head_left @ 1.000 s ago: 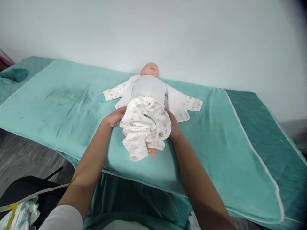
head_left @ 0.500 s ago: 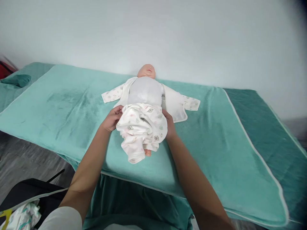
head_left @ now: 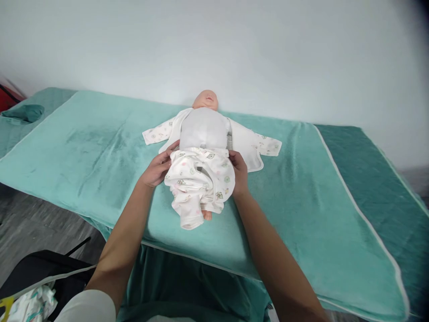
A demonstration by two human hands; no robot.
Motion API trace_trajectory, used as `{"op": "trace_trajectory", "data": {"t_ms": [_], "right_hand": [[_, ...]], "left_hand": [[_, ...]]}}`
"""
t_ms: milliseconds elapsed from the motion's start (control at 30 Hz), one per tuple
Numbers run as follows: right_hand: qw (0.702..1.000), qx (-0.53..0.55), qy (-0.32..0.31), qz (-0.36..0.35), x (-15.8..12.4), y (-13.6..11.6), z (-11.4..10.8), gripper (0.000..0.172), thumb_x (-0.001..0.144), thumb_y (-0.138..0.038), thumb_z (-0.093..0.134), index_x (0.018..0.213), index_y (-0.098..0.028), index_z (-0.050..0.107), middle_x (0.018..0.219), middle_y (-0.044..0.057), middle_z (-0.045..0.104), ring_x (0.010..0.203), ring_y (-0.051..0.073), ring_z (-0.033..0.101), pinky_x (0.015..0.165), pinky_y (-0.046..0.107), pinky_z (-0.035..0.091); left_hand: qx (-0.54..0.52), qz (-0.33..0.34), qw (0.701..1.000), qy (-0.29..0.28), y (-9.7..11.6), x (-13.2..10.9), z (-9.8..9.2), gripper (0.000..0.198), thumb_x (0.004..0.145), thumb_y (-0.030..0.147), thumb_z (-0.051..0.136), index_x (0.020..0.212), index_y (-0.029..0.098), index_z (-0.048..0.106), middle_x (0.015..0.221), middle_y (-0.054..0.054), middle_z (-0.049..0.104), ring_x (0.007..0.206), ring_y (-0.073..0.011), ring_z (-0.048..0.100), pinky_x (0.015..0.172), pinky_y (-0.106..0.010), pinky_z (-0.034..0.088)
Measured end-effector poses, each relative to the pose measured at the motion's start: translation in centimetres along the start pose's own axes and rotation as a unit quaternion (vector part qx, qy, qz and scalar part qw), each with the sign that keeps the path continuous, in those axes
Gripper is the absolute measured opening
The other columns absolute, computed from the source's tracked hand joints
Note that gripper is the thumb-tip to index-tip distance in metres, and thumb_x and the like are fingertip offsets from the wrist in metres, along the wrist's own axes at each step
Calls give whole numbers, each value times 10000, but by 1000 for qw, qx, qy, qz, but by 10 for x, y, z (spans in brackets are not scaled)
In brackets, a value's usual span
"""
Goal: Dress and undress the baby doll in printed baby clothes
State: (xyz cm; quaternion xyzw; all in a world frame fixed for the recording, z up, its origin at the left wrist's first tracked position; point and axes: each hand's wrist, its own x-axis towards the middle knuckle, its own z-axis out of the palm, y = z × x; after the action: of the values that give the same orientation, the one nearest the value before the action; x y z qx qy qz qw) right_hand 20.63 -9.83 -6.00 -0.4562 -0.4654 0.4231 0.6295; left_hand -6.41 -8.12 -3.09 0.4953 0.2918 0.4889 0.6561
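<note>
A baby doll [head_left: 204, 127] lies on its back on a teal towel [head_left: 100, 147], head toward the wall. An open white printed top [head_left: 253, 145] is spread under it, sleeves out to both sides. White printed trousers [head_left: 197, 181] cover its legs up to the waist, and one bare foot shows at the bottom. My left hand [head_left: 157, 167] grips the trousers' waistband on the left side. My right hand [head_left: 238, 172] grips the waistband on the right side.
The towel covers a padded table against a white wall, with a darker teal cover [head_left: 378, 179] at the right. A folded teal cloth [head_left: 23, 112] lies far left. A black chair with printed fabric [head_left: 30, 299] stands at the lower left.
Both hands have slid the trousers' waistband farther up the doll's body, from the hips to the waist. The trousers now lie flatter over the legs.
</note>
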Motion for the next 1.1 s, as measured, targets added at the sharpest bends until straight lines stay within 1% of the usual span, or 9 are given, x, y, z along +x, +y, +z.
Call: {"op": "trace_trajectory", "data": {"t_ms": [133, 267, 367, 500, 667, 767, 867, 1033, 1100], "right_hand": [[999, 14, -8, 48, 2, -5, -3, 260, 844, -473, 743, 994, -268, 689, 937, -6, 764, 837, 200, 693, 774, 347, 551], [998, 10, -4, 64, 3, -5, -4, 244, 853, -473, 739, 969, -263, 695, 929, -10, 753, 859, 199, 691, 795, 349, 553], [999, -24, 13, 43, 2, -1, -4, 242, 868, -471, 725, 1000, -271, 693, 973, -7, 749, 919, 202, 692, 863, 364, 554], [996, -75, 37, -22, -1, 4, -4, 276, 907, -463, 690, 1117, -285, 678, 1102, 23, 748, 1041, 217, 685, 965, 400, 553], [990, -119, 41, -60, -2, 4, -6, 260, 957, -428, 640, 1176, -296, 686, 1174, 50, 751, 1093, 235, 691, 963, 415, 565], [986, -137, 34, -94, -2, 1, -7, 246, 975, -407, 628, 1183, -286, 680, 1321, 62, 700, 1191, 231, 669, 966, 397, 570], [979, -155, 21, -130, -3, -2, -7, 220, 983, -403, 631, 1165, -293, 687, 1470, 62, 618, 1293, 233, 629, 964, 383, 575], [985, -137, 19, -105, -2, -8, -6, 199, 991, -402, 621, 1149, -339, 725, 1394, 22, 704, 1280, 252, 647, 1031, 426, 548], [985, -145, 20, -95, 3, -11, -7, 212, 983, -411, 626, 1141, -330, 741, 1313, 27, 744, 1217, 253, 673, 1031, 429, 541]], "left_hand": [[-6, 7, 1000, -1, -1, 0, -3, 334, 757, 438, 901, 983, 211, 808, 1725, -44, 398, 1555, -381, 433, 1223, -471, 446], [11, 18, 1000, 0, -2, 2, -5, 270, 798, 432, 875, 931, 211, 796, 1703, -59, 437, 1585, -372, 396, 1264, -503, 397], [27, 33, 999, 1, -2, 3, -2, 259, 801, 425, 877, 932, 219, 791, 1702, -56, 438, 1591, -365, 388, 1287, -515, 361], [40, 54, 998, -4, -4, 2, -1, 225, 821, 403, 862, 949, 233, 786, 1694, -47, 451, 1600, -351, 375, 1318, -531, 306], [61, 75, 995, -8, -9, 2, -5, 135, 853, 332, 824, 943, 238, 787, 1697, -47, 444, 1608, -356, 357, 1315, -566, 301], [78, 77, 994, -2, -12, 4, -8, 130, 844, 316, 830, 939, 238, 788, 1698, -57, 439, 1591, -369, 386, 1311, -583, 307], [78, 83, 993, -5, -14, 5, -7, 148, 831, 330, 846, 924, 235, 780, 1700, -60, 437, 1588, -353, 396, 1328, -558, 286], [86, 87, 992, 13, -13, 4, 0, 176, 848, 349, 833, 902, 219, 728, 1699, -65, 440, 1557, -317, 449, 1310, -516, 307], [106, 88, 989, 44, -10, 7, 4, 202, 870, 373, 807, 903, 213, 689, 1622, -89, 538, 1466, -293, 546, 1260, -486, 365]]}}
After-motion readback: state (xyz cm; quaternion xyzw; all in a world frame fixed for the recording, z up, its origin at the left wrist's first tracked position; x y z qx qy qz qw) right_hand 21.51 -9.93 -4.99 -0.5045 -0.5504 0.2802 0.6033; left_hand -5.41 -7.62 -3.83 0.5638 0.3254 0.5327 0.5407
